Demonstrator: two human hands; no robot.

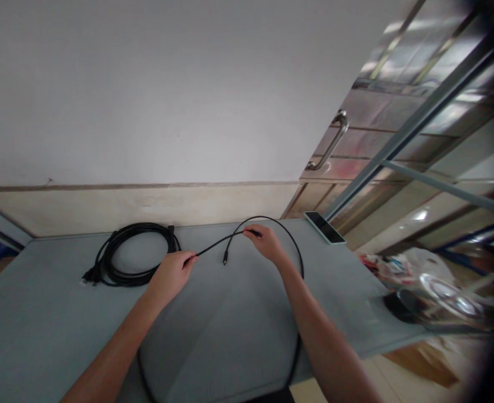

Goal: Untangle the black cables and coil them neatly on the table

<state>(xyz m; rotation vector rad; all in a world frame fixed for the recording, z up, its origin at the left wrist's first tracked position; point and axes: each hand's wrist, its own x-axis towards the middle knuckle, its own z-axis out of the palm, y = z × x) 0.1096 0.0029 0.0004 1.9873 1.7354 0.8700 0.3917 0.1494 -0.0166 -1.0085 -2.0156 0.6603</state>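
At the far left, a coiled black power cable (135, 254) lies near the back edge of the grey table (37, 330), with a two-pin plug (91, 275) jutting from the coil's left side. Just right of the coil, the left hand (172, 274) is closed, its fingers curled as it pinches a thin black cable (213, 246). From there the cable runs in a nearly straight line up and right to the right hand (266, 244), whose thumb and forefinger pinch a slim black plug (253, 232) near the back edge. Between the hands, a small metal-tipped jack (225, 259) dangles or rests mid-table; which it is cannot be told. A long, matte loop of the cable arcs over the right hand, curves down beside the right forearm and passes over the near edge out of view, with another stretch showing by the left forearm.

That overhanging loop looks like the main risk: its weight could drag the cable off the table, and a sharp pull could snarl it around the forearms. A wide sweep could also catch the smartphone (325, 226) lying at the back right corner, just below the steel door handle (333, 140).
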